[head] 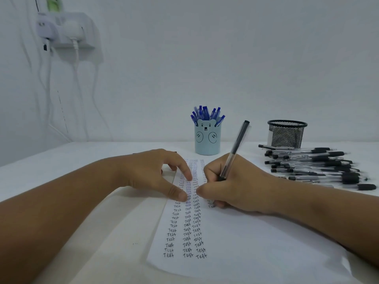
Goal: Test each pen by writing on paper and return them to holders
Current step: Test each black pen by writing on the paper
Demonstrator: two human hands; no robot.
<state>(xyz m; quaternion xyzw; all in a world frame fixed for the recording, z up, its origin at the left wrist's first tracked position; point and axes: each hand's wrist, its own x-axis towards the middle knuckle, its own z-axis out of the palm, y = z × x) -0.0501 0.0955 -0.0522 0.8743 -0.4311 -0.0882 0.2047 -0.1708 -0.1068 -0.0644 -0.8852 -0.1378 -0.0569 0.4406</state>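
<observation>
**Blue pens done, black pile waiting**

Pale wall behind, bare but for a socket block [65, 30] high at the left with white cables hanging down. Below it, a white-covered surface [82, 156] running wide across the view.

Spread across the middle, a sheet of paper [235, 242], already carrying three long columns of "Test" and the start of a fourth under the writing hand. Judged from that: well into the job, far from finished.

To the right, a large heap of black pens [315, 167] lying loose on the surface, apparently still untested. Just behind the heap, a black mesh holder [287, 134], seemingly with nothing in it yet. Further left, a bear-faced blue cup [207, 140] packed with blue pens [207, 114], caps up; that colour looks finished.

Right hand [235, 187] with grip closed round a black pen [235, 148], tip down on the paper, hidden by the fingers. Left hand [155, 173] with fingers relaxed, fingertips pressing the sheet's left edge, holding nothing.
</observation>
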